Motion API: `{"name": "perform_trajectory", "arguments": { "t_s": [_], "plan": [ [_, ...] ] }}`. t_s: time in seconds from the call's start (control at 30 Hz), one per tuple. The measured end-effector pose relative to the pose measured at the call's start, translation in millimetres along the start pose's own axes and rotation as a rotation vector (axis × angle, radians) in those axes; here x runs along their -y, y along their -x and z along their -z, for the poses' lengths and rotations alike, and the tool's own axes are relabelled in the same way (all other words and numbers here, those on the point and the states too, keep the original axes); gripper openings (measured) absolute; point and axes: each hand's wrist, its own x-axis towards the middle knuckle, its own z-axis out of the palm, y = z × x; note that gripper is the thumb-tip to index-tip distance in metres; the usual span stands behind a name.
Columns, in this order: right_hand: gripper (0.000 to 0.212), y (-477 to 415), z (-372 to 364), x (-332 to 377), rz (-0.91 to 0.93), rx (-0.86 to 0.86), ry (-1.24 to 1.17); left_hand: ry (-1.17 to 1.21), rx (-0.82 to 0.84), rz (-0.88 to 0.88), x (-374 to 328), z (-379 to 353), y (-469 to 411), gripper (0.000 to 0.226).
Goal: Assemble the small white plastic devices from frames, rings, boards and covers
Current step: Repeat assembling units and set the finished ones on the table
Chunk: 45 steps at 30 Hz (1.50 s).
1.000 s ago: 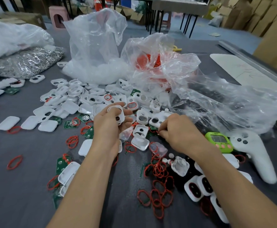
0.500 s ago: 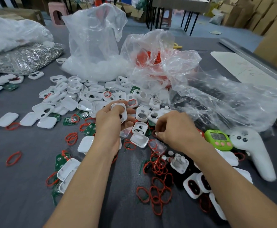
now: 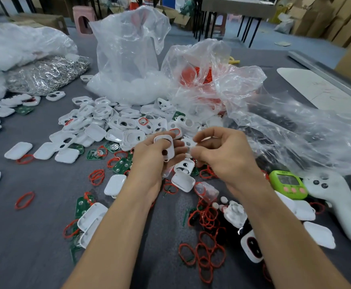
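Right hand [image 3: 226, 158] rose; left hand [image 3: 149, 163] grips frame [image 3: 169, 147]; grey table [image 3: 34, 230], cartons [image 3: 345, 19].

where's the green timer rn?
Head view, right side: the green timer lies face up just right of the right hand wrist, beside the white controller and below the clear plastic bag.

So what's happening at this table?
A person is putting small devices together by hand. The left hand grips a white frame; the right hand is close beside it, and whether it holds anything is too small to tell. Red rings, green boards and white covers lie scattered on the table.
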Motion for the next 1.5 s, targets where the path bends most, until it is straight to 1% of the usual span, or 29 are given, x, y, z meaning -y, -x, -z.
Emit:
{"name": "perform_trajectory", "arguments": {
  "t_s": [0.07,0.1,0.2,0.4,0.53,0.67,0.87,1.03,1.07,1.13,1.2,1.3,1.5],
  "plan": [
    [0.02,-0.9,-13.0,1.6,0.042,0.002,-0.036,0.02,0.009,0.03,1.0,0.4,-0.6,0.045],
    [0.021,-1.6,-18.3,1.2,0.055,-0.006,-0.04,0.029,0.017,0.043,0.9,0.2,-0.7,0.042],
    [0.023,-2.5,-31.5,-3.9,0.06,-0.051,0.027,0.11,0.037,0.093,-1.5,-1.1,-0.5,0.025],
    [0.031,-0.8,-45.8,-10.4,0.096,-0.152,0.071,0.162,0.0,0.14,0.6,-2.9,-1.4,0.044],
    [0.019,-2.6,-50.0,-15.3,0.05,-0.164,0.125,0.201,-0.032,0.172,0.2,-8.2,-0.2,0.051],
    [0.02,-0.7,-50.9,-18.1,0.058,-0.202,0.145,0.249,-0.042,0.212,-0.7,-10.7,2.0,0.051],
    [0.015,1.4,-52.2,-20.1,0.071,-0.326,0.183,0.228,0.01,0.21,0.5,-14.8,7.2,0.047],
    [0.024,-0.2,-46.0,-20.2,0.14,-0.333,0.258,0.217,0.041,0.213,1.0,-14.0,7.1,0.034],
    [0.025,-0.5,-43.5,-21.1,0.139,-0.33,0.233,0.21,0.045,0.212,0.4,-13.4,6.9,0.035],
    [0.025,-0.7,-37.9,-21.2,0.109,-0.333,0.096,0.214,0.055,0.213,-1.2,-11.7,5.8,0.042],
    [0.023,-1.0,-29.9,-21.8,0.09,-0.366,0.004,0.255,0.063,0.234,-2.4,-9.9,4.0,0.047],
    [0.024,-3.9,-20.1,-23.4,0.06,-0.436,-0.06,0.302,0.086,0.272,-4.8,-8.0,3.9,0.051],
    [0.03,-7.4,-16.1,-27.3,0.017,-0.39,-0.093,0.354,0.131,0.324,-9.3,-2.7,5.3,0.053]
  ]
}}
